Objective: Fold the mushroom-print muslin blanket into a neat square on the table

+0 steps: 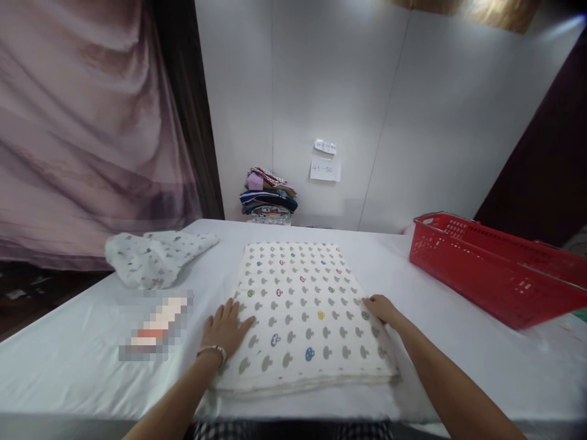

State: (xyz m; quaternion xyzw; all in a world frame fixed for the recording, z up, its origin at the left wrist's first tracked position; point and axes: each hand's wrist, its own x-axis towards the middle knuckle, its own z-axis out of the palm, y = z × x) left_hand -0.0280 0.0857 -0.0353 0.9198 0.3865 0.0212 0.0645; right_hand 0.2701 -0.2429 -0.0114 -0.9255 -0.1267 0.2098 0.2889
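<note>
A folded cream cloth printed with small grey and coloured mushroom shapes lies flat in the middle of the white table. My left hand rests flat on the cloth's left edge, fingers spread, with a bracelet on the wrist. My right hand touches the right edge of the cloth, its fingers curled down onto the fabric. Neither hand lifts the cloth.
A crumpled white patterned cloth lies at the table's left rear. A red plastic basket stands at the right. A stack of folded clothes sits against the back wall under paper notes. A blurred patch lies left of my hand.
</note>
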